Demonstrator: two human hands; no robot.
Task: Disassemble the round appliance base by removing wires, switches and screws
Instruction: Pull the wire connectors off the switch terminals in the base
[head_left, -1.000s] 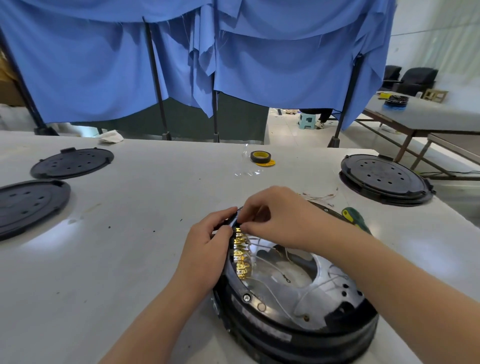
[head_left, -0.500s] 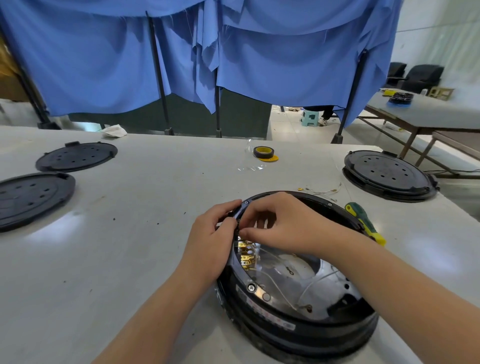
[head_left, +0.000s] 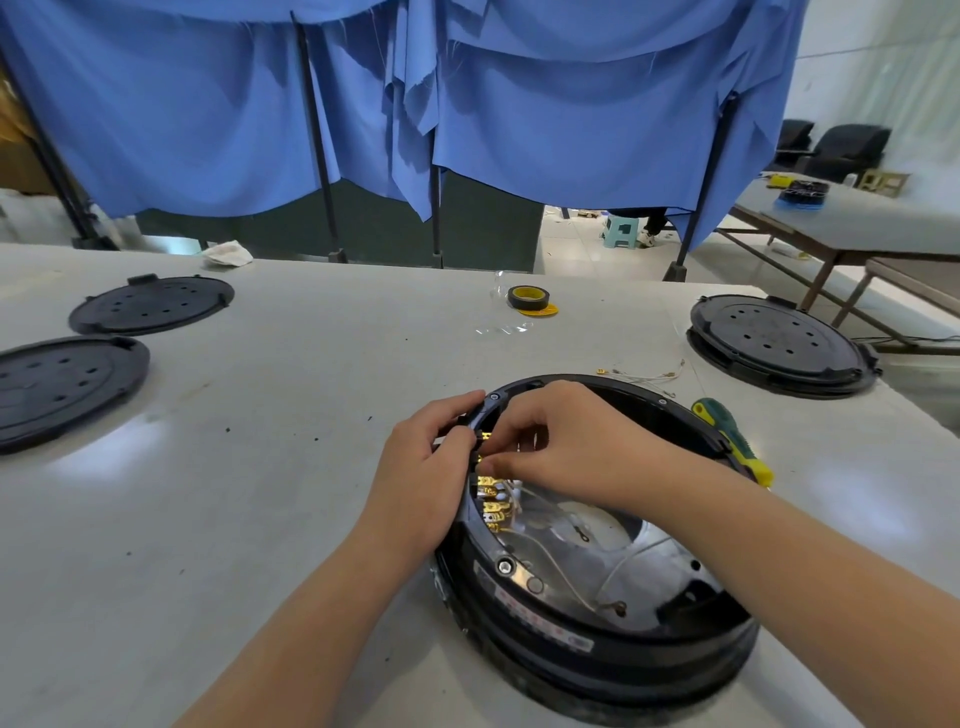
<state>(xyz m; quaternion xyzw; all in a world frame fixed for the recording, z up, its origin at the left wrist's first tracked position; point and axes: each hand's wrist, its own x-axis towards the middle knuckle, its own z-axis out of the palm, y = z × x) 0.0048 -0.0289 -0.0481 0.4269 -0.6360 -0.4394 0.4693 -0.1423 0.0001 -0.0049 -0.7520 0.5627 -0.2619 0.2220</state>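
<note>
The round base sits at the table's near edge. Your left hand grips its rim to steady it while your right hand's curled fingers pinch at the brass terminals; their exact hold is hidden.

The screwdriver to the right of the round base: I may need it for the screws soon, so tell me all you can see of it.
The screwdriver lies flat on the white table, close beside the far right rim of the round appliance base. Its handle looks like plastic, green with a black band and a yellow end nearest the person. The right forearm hides what lies past the yellow end, so no shaft or tip shows. Neither hand touches it.
</note>
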